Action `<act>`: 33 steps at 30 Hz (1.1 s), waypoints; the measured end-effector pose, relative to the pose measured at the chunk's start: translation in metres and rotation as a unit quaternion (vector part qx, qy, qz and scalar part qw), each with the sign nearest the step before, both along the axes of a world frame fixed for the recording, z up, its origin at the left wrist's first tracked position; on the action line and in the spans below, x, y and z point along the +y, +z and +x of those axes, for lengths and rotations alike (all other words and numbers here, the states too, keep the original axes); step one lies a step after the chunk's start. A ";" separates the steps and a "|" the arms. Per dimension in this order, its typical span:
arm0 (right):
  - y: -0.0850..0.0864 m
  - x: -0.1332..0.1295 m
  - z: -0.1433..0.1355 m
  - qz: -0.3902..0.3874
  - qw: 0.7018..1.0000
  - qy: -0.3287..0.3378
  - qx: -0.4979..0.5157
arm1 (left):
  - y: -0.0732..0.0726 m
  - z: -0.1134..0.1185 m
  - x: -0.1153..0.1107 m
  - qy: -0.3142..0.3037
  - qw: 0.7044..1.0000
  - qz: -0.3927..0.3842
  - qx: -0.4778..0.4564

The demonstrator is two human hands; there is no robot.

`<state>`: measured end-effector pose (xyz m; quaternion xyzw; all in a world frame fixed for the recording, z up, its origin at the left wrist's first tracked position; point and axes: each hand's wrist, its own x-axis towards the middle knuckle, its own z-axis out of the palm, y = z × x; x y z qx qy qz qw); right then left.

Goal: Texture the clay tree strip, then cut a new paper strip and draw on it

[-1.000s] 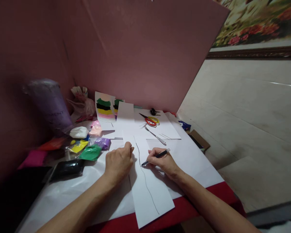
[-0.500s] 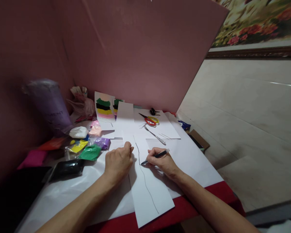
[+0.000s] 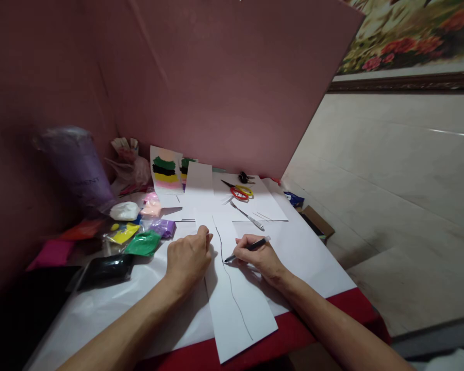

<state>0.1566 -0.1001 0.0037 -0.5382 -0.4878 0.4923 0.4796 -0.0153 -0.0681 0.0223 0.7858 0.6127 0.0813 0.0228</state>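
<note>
A long white paper strip point(image 3: 247, 309) lies lengthwise in front of me, with a wavy dark line running down it. My right hand point(image 3: 260, 257) grips a black pen point(image 3: 251, 247), its tip touching the line near the strip's middle. Curled into a loose fist, my left hand point(image 3: 189, 257) rests on the strip's left edge; the inside of its fingers is hidden. Beyond the hands lie a metal fork point(image 3: 247, 215) and scissors point(image 3: 239, 191) with red and yellow handles.
Bagged coloured clay-like packs, including a green one point(image 3: 143, 243) and a black one point(image 3: 106, 270), lie at left. A purple cylinder point(image 3: 77, 165) stands behind them. A colour-striped paper point(image 3: 165, 172) leans at the back. White sheeting point(image 3: 305, 257) covers the red-clothed table point(image 3: 344, 304).
The pen tip has moved very slightly along the line. My left hand keeps its place on the strip.
</note>
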 end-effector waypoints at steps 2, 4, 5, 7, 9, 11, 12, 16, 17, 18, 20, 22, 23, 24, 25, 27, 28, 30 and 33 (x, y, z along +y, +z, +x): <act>-0.003 0.001 0.001 0.007 1.000 0.002 -0.012 | 0.000 0.000 0.000 0.001 1.000 -0.002 -0.001; -0.006 0.001 0.002 0.019 0.999 0.010 -0.031 | 0.001 0.000 -0.001 0.002 1.000 -0.004 -0.001; -0.006 0.001 0.003 0.024 0.999 0.015 -0.037 | 0.001 -0.001 -0.001 0.002 1.000 -0.004 -0.002; -0.006 0.001 0.004 0.028 0.999 0.023 -0.040 | 0.001 -0.001 -0.001 0.003 1.000 -0.006 -0.001; -0.005 0.000 0.004 0.025 0.999 0.028 -0.035 | 0.001 -0.001 -0.001 0.003 1.000 -0.006 0.002; -0.004 0.000 0.004 0.022 0.999 0.028 -0.029 | 0.001 0.000 -0.001 0.003 1.000 -0.008 0.003; -0.004 0.000 0.004 0.020 0.999 0.025 -0.025 | 0.001 0.000 -0.001 0.004 1.000 -0.010 0.003; -0.003 0.000 0.001 0.019 1.000 0.002 -0.021 | 0.002 0.000 -0.002 0.004 1.000 -0.010 -0.002; -0.003 0.000 0.001 0.020 1.000 -0.001 -0.022 | 0.002 0.000 -0.002 0.002 1.000 -0.010 -0.003; -0.002 0.000 0.000 0.021 1.000 0.000 -0.024 | 0.002 0.000 -0.002 0.001 1.000 -0.011 -0.004; -0.002 0.000 -0.001 0.017 1.000 0.003 -0.018 | 0.002 0.000 -0.002 0.001 1.000 -0.014 -0.006; -0.001 -0.001 -0.001 0.013 1.000 0.007 -0.013 | 0.001 0.000 -0.002 0.003 1.000 -0.016 -0.007; -0.001 -0.001 0.000 0.015 1.000 0.010 -0.015 | 0.001 -0.001 -0.002 0.003 1.000 -0.015 -0.008; 0.000 -0.001 0.000 0.018 1.000 0.014 -0.019 | 0.001 -0.001 -0.002 0.002 1.000 -0.015 -0.008; -0.001 -0.001 0.000 0.022 0.999 0.017 -0.024 | 0.001 -0.001 -0.002 0.002 1.000 -0.014 -0.009; -0.001 -0.001 0.001 0.027 0.999 0.022 -0.033 | 0.001 -0.001 -0.002 0.002 1.000 -0.014 -0.009; -0.002 -0.001 0.002 0.026 0.999 0.022 -0.030 | 0.002 -0.002 -0.002 0.001 1.000 -0.014 -0.009; -0.001 -0.001 0.002 0.013 1.000 0.016 -0.008 | 0.002 -0.001 -0.002 0.000 1.000 -0.014 -0.007; 0.004 -0.003 0.005 -0.002 1.000 0.010 -0.002 | 0.003 -0.001 -0.002 -0.001 1.000 -0.011 -0.005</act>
